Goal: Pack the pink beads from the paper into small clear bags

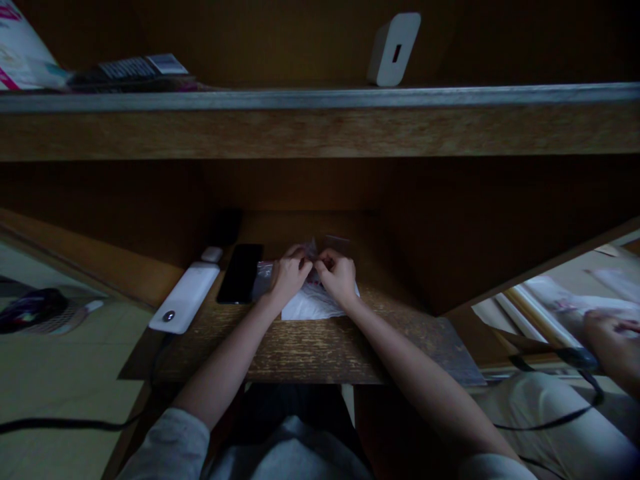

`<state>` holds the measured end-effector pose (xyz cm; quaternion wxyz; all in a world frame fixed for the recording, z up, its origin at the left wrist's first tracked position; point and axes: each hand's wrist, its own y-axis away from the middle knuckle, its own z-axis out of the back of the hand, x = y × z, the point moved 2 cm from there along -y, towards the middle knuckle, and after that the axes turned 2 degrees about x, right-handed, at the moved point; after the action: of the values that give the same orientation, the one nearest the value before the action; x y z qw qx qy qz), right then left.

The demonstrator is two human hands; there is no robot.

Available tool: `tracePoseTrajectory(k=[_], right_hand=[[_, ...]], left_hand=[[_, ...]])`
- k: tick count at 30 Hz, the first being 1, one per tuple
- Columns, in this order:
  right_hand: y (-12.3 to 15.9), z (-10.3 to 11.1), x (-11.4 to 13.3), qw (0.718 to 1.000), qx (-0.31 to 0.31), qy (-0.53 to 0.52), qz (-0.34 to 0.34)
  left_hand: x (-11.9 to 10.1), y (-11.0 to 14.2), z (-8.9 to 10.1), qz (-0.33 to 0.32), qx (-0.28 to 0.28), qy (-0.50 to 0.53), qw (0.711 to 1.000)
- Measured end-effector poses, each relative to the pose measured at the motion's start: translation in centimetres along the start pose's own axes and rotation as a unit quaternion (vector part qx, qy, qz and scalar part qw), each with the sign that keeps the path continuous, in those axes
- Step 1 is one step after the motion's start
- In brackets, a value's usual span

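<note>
My left hand [291,275] and my right hand [338,275] meet at the middle of the wooden desk [300,350], fingers curled and pinching at a crumpled transparent plastic packet [309,253]. Its contents are hidden by my fingers. Under my wrists lies a white paper or tissue sheet [311,303]. A black smartphone [241,273] lies face up just left of my left hand, and a white power bank [185,297] lies beyond it. A small white object [212,254] sits above the power bank.
A wooden shelf [320,127] runs overhead, holding a white box [394,50] and magazines [25,53]. A black cable [60,423] crosses the floor at left. At the far right, another person's hand [607,340] is near papers, beside a dark cable.
</note>
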<state>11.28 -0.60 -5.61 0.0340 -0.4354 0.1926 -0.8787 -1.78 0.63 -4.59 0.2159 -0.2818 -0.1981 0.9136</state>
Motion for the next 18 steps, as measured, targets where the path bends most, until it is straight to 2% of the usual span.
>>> tracePoseTrajectory(k=[5, 10, 13, 18], right_hand=[[-0.8, 0.9, -0.7, 0.999, -0.026, -0.035, 0.006], [-1.3, 1.6, -0.8, 0.997, -0.019, -0.072, 0.038], [-1.2, 1.5, -0.6, 0.994, 0.005, -0.081, 0.074], [-1.4, 1.2, -0.8, 0.982, 0.017, -0.176, 0.065]], left_hand=[[0.1, 0.1, 0.4, -0.006, -0.025, 0.016, 1.000], [0.2, -0.1, 0.6, -0.003, -0.055, 0.068, 0.996], [0.3, -0.1, 0.7, 0.003, -0.059, 0.088, 0.994], [0.8, -0.3, 0.4, 0.031, -0.068, 0.207, 0.975]])
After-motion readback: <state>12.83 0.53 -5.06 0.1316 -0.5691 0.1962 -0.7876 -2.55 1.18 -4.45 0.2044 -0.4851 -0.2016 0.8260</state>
